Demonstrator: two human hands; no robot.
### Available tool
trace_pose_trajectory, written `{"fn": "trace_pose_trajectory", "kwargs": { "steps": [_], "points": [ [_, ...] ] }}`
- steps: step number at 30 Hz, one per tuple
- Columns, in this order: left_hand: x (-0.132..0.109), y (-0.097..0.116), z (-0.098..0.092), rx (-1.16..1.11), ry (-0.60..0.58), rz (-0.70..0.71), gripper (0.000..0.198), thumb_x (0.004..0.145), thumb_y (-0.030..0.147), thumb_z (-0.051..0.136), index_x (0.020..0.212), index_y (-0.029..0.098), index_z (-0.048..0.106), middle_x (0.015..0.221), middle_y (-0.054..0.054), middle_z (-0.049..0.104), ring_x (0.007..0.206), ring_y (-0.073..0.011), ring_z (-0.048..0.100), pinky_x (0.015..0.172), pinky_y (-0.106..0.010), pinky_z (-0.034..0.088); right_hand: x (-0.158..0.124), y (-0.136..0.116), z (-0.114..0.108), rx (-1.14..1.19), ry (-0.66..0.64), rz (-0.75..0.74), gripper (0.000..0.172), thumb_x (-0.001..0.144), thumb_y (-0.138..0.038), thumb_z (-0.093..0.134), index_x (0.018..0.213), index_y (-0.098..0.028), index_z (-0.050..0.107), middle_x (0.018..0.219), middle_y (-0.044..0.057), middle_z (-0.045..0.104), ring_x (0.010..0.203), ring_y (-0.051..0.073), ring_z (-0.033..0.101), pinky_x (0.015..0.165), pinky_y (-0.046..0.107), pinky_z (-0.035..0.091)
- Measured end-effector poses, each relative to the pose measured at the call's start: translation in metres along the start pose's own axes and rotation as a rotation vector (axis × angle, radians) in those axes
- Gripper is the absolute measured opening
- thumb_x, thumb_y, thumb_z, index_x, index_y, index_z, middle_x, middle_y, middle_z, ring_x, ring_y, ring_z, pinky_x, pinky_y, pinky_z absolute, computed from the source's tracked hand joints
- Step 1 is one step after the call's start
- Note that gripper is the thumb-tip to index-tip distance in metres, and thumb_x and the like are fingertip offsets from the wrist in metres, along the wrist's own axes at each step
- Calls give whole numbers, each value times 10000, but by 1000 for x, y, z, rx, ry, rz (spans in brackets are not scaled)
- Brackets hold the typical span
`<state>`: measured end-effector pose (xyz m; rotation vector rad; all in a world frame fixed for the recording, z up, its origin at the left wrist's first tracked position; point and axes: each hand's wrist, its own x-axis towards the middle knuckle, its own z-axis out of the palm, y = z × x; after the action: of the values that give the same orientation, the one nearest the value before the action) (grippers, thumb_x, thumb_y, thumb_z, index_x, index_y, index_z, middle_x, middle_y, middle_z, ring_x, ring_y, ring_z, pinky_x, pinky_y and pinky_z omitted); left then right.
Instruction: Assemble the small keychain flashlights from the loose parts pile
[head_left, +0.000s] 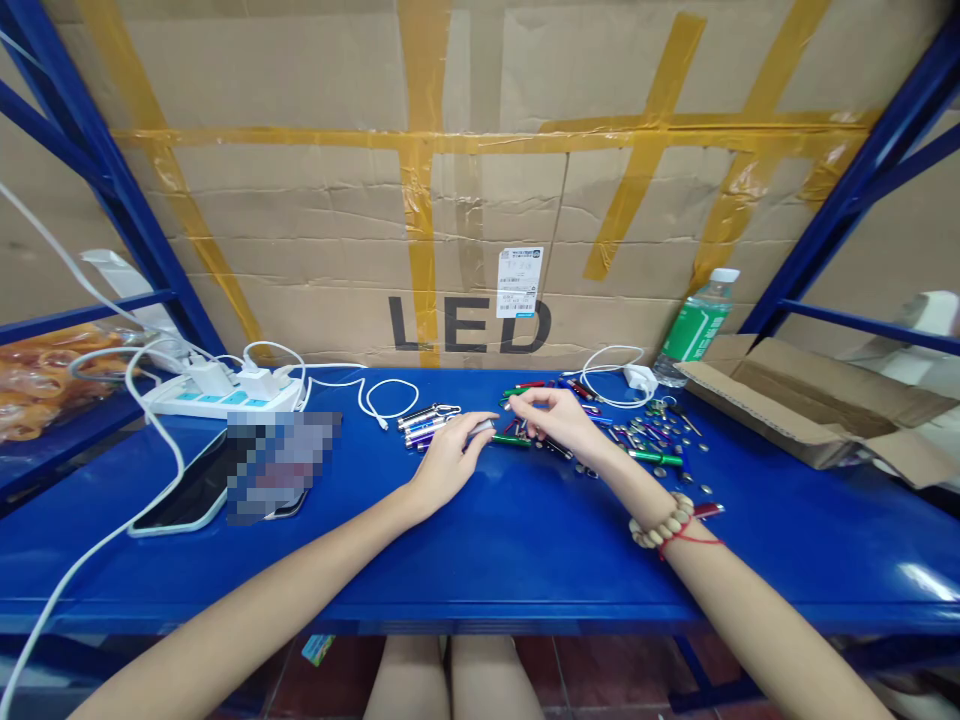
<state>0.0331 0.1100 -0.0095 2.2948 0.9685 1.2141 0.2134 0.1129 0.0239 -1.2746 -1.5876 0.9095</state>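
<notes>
My left hand (448, 462) is closed around a small silver metal tube (481, 428), whose end shows between thumb and fingers. Just to its right, my right hand (559, 425) has its fingertips pinched together; what they hold, if anything, is too small to make out. A green metal tube (511, 441) lies on the table between the hands. Left of my left hand sits a cluster of slim metal tubes with clips (420, 427) in silver, blue and purple. Beyond and beside my right hand spread loose small metal parts (649, 435), round silver discs and another green tube (658, 458).
On the blue table (480, 560), two phones (184, 490) and a white power strip (217, 400) with cables stand left. A green-labelled bottle (694, 330) and an open cardboard box (817, 400) are at right. A large carton (337, 220) backs the table.
</notes>
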Motion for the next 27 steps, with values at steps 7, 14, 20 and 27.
{"fn": "trace_pose_trajectory", "kwargs": {
  "steps": [7, 14, 20, 27],
  "points": [
    [1, 9, 0, -189, -17, -215, 227, 871, 288, 412, 966, 158, 572, 787, -32, 614, 746, -148, 584, 669, -234, 439, 5, 10, -46, -722, 478, -84, 318, 705, -496, 586, 716, -189, 673, 733, 43, 671, 661, 162, 602, 545, 228, 399],
    [1, 4, 3, -254, -1, -252, 261, 877, 327, 389, 955, 151, 564, 710, -17, 574, 687, -140, 542, 661, -241, 399, 9, 28, -64, -816, 219, 192, 118, 723, -283, 603, 774, -211, 681, 594, -6, 654, 606, 131, 620, 571, 221, 421],
    [1, 4, 4, -273, -1, -239, 265, 879, 324, 389, 955, 151, 574, 689, -13, 563, 663, -136, 522, 648, -240, 382, 13, 42, -86, -865, 499, 29, 349, 703, -55, 472, 948, -217, 661, 891, 4, 686, 864, 155, 622, 695, 233, 456],
    [0, 4, 6, -303, -8, -232, 270, 883, 321, 387, 971, 147, 575, 677, -7, 558, 676, -133, 524, 661, -238, 377, 13, 52, -102, -958, 494, 197, 359, 729, -54, 443, 975, -200, 660, 956, 24, 674, 900, 166, 614, 720, 250, 476]
  ]
}}
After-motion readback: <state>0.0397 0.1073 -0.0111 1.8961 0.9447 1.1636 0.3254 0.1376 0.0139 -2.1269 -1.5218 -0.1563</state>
